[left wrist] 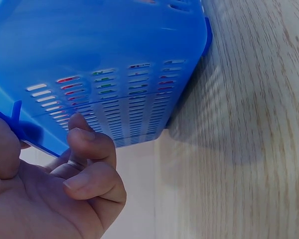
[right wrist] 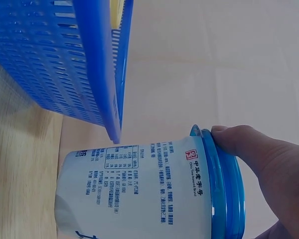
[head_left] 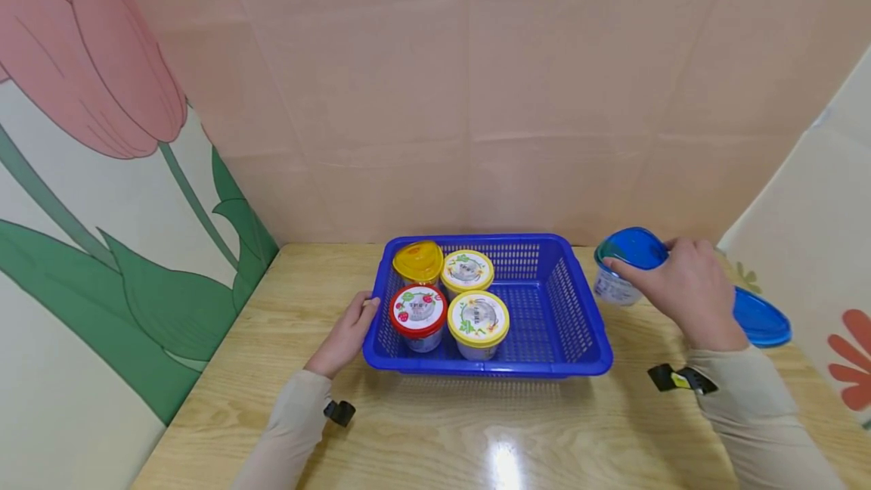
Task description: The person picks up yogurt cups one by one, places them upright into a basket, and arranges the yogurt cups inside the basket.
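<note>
One likely light, stiff tub [head_left: 615, 288] right of basket [head_left: 486, 369]: right hand [head_left: 695, 289] is pinching its lid [right wrist: 232, 194], apt hold; left hand [head_left: 345, 335] gripping basket.

You can come down into the right half of the blue basket [head_left: 486, 369], but four cups [head_left: 479, 320] block its left half. The counter [head_left: 435, 437] lies open to you mid-front; at its back edge the wall [head_left: 469, 112] stops you, and rightward a blue-lidded cup [head_left: 615, 289] and another blue lid [head_left: 764, 320] obstruct.

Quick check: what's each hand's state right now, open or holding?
Left hand: closed, holding the blue basket.
Right hand: closed, holding the blue-lidded white cup.
</note>
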`<act>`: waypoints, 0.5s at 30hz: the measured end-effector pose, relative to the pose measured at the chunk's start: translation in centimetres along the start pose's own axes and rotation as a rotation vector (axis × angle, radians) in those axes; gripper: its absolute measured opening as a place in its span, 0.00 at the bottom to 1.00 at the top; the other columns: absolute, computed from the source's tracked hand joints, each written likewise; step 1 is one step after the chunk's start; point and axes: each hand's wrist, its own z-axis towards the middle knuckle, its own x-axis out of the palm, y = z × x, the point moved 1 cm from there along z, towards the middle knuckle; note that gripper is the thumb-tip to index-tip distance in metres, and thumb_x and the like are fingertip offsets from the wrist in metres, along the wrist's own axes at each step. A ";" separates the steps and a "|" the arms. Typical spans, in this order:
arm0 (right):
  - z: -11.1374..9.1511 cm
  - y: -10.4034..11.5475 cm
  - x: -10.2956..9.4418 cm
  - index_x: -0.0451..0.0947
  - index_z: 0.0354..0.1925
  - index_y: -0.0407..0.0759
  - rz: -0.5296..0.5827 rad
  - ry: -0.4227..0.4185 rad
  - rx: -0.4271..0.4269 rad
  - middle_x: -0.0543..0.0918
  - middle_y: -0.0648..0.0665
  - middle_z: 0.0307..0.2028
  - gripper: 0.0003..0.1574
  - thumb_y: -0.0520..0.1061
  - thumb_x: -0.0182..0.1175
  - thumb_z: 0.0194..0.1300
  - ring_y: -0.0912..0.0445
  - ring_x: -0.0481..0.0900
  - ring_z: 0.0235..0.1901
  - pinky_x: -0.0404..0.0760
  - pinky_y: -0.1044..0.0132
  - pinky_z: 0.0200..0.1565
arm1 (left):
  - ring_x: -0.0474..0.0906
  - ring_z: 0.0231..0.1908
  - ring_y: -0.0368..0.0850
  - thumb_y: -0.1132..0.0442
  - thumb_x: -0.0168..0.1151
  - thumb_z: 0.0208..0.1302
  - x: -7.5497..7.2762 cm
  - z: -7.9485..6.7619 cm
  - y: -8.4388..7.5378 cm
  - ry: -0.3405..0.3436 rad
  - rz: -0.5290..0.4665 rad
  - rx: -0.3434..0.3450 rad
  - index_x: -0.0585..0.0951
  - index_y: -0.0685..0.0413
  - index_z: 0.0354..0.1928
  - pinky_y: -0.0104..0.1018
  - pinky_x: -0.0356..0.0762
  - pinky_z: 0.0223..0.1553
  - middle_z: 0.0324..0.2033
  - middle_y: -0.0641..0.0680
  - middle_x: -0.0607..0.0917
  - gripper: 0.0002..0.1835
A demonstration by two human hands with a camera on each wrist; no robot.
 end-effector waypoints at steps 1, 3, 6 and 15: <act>0.0 0.0 0.0 0.64 0.48 0.29 -0.001 -0.001 -0.002 0.69 0.28 0.39 0.64 0.84 0.56 0.40 0.37 0.68 0.34 0.69 0.52 0.21 | 0.79 0.42 0.48 0.47 0.37 0.74 0.0 0.0 0.0 0.002 0.004 -0.001 0.66 0.51 0.60 0.44 0.76 0.47 0.48 0.57 0.79 0.22; 0.0 0.1 -0.1 0.65 0.48 0.28 -0.004 -0.002 -0.005 0.69 0.28 0.38 0.64 0.84 0.56 0.40 0.37 0.68 0.33 0.69 0.53 0.20 | 0.78 0.44 0.49 0.48 0.37 0.75 -0.1 -0.1 -0.3 0.011 0.009 -0.001 0.65 0.53 0.61 0.45 0.75 0.48 0.49 0.58 0.78 0.22; 0.0 0.3 -0.3 0.64 0.50 0.26 -0.007 0.012 0.001 0.67 0.27 0.40 0.67 0.85 0.55 0.40 0.36 0.68 0.34 0.70 0.52 0.21 | 0.78 0.44 0.49 0.46 0.37 0.74 0.0 0.7 0.9 0.009 0.005 -0.007 0.65 0.51 0.61 0.45 0.75 0.48 0.49 0.58 0.78 0.23; 0.0 0.9 -0.6 0.63 0.55 0.24 -0.010 0.017 0.011 0.66 0.26 0.44 0.72 0.86 0.54 0.39 0.35 0.68 0.36 0.70 0.49 0.23 | 0.80 0.40 0.45 0.41 0.38 0.72 0.3 1.6 2.8 -0.031 -0.010 0.037 0.68 0.44 0.57 0.41 0.76 0.44 0.44 0.54 0.80 0.22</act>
